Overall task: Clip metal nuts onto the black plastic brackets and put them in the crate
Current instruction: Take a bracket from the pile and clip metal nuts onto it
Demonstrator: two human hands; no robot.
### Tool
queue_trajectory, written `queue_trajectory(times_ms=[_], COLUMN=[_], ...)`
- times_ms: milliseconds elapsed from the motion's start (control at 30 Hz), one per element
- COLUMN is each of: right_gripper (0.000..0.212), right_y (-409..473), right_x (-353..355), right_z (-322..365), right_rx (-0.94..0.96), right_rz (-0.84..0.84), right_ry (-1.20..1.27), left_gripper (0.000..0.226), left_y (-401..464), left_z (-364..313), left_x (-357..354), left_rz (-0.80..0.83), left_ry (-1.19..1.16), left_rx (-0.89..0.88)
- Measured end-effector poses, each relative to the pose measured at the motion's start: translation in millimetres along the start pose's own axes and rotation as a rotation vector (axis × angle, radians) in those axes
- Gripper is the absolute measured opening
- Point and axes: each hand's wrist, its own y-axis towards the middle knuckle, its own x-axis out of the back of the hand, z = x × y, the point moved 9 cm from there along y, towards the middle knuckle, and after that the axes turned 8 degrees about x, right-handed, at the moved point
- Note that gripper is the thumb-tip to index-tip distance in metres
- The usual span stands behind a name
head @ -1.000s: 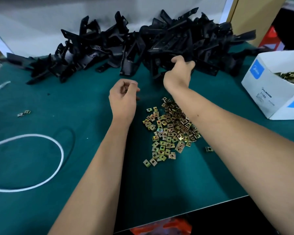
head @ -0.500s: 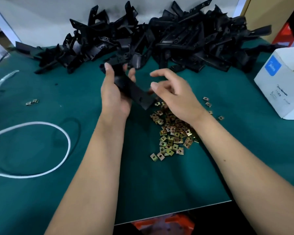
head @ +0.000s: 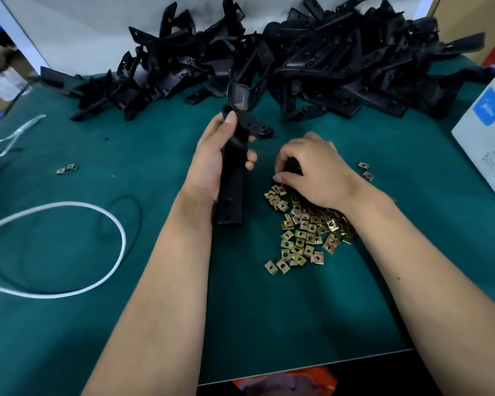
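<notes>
Near the worktop's [head: 69,324] middle, our left hand [head: 212,164] gripped one bracket [head: 233,178] upright; our right hand [head: 312,170], fingers curled, picked among the nuts [head: 303,230]. Next, we judged: clip one on.

I cannot see the fingertips of my right hand [head: 312,170]; they curl under it, so I cannot tell if they hold a nut. My right wrist covers part of the nut pile [head: 303,232]. The white box [head: 486,144] at the right edge of the surface is cut off, and its small print is too tiny to read. Something orange [head: 286,382] pokes out below the near edge, blurry. The stuff past the far left corner is blurry too.
</notes>
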Motion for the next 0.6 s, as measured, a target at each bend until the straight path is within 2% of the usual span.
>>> queue_trajectory(times_ms=[133,200,400,600], right_gripper=[0.008,0.016,0.008,0.014], right_y=[-5,-8,-11,-12], right_x=[20,25,10,8], right_z=[-9,-18,-30,-30], right_rx=[-0.042,-0.109,-0.303,-0.375], right_rz=[-0.274,-0.36,-0.442,-0.452], right_ry=[0.288,0.46,1.022,1.224], left_gripper=[0.033,0.036,0.041,0.048], left_y=[-4,-7,-10,-8], left_z=[2,3,5,6], left_x=[-11,-15,-22,-26], left_rz=[0.141,0.197,0.242,0.235], left_ry=[0.113,0.163,0.235,0.278], left_rx=[-0.004,-0.017,0.001,0.011])
